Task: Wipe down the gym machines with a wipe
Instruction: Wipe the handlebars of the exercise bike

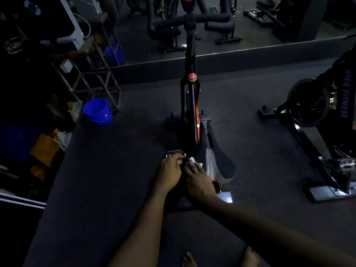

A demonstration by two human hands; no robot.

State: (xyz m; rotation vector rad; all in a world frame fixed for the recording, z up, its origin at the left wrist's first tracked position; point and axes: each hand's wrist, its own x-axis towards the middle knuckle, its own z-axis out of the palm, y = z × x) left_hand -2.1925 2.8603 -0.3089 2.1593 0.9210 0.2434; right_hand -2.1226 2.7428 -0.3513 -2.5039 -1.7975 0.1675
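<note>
Bare toes (189, 260) edge the bottom of the frame on a dark, grainy rubber floor (115, 180) as we stretch both forearms toward a spin bike (192, 112) in a dim gym. Our left hand (169, 171) curls its fingers around a boxy metal pedal (174, 152), gripping it. Just beside it, our right hand (199, 182) pinches a small, crumpled white wipe (193, 160) under its fingertips, low against the bike's black frame near the pedal's crank.

Slim and upright, the bike is glossy black with an orange strip along its flywheel guard and a round red knob (192, 77) on the frame. Its smooth, tapered black saddle (223, 160) lies just right of our hands, and padded handlebars (173, 24) rise in front of a wall mirror (269, 26).

At far left, a round blue plastic bucket (98, 111) stands on the floor at the foot of an angular bare-metal rack (92, 74); the clutter beside them is too dark to make out. Well apart on the right, a second black bike (308, 110) shows a round flywheel and a ridged pedal (346, 163).
</note>
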